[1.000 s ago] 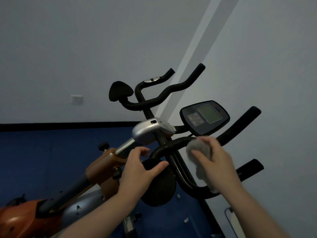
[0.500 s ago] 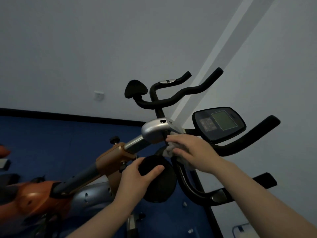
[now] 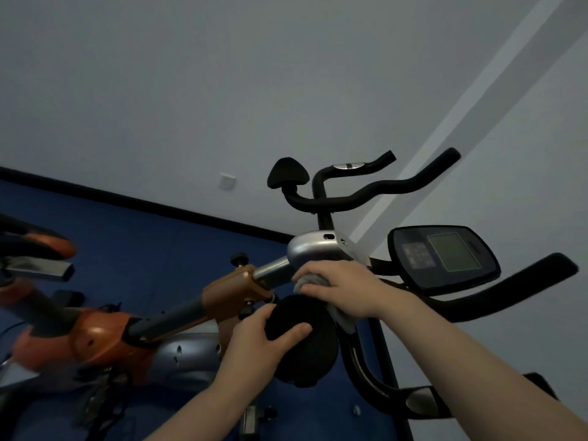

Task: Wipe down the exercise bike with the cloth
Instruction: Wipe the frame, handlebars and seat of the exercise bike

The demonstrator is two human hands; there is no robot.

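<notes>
The exercise bike has an orange and silver frame, black handlebars and a dark console. My right hand presses a grey cloth against the bar just under the silver stem housing. Most of the cloth is hidden under my palm. My left hand grips the round black elbow pad from the left side, thumb across its face.
A second black pad and further handlebar stand behind. White walls meet in a corner at the right, with a socket on the left wall. Blue flooring lies below. Another orange part shows at the far left.
My right hand has carried the cloth leftward from the right handlebar bend to the bar beneath the silver housing. The left hand stays on the round pad. The view has shifted left.
</notes>
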